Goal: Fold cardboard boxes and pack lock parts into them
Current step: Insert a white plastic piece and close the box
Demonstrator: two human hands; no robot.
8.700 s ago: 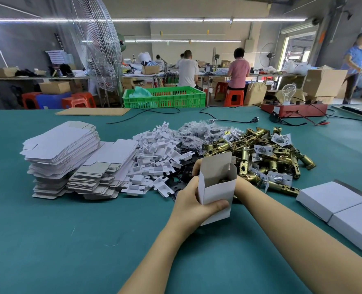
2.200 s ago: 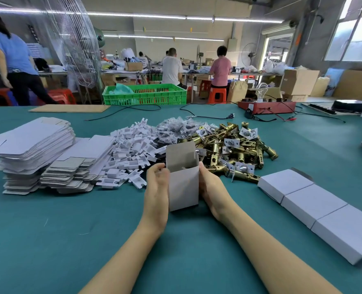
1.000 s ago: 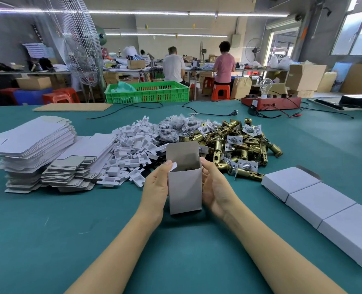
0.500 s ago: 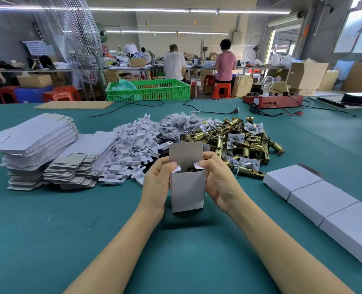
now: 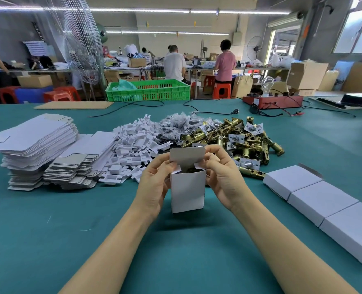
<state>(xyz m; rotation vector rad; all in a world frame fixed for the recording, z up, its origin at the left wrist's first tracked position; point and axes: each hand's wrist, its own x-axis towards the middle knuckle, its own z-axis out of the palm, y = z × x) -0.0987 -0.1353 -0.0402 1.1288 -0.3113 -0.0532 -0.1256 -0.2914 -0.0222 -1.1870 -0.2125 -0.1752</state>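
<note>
Small white upright cardboard box (image 5: 187, 190) now lifted off desk (image 5: 48, 240); side flaps pinched inward by left hand (image 5: 154, 183) and right hand (image 5: 222, 177) fingers; lid closing next.

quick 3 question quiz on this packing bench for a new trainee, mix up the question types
1. True or false: the top lid of the white box held by the left hand and right hand is already tucked shut.
2. Which lies right of the held box? A) stack of flat box blanks B) row of closed white boxes C) green crate
3. Fill in: the brass lock parts lie in a ___ behind the box.

Key: 1 false; 2 B; 3 pile
</note>
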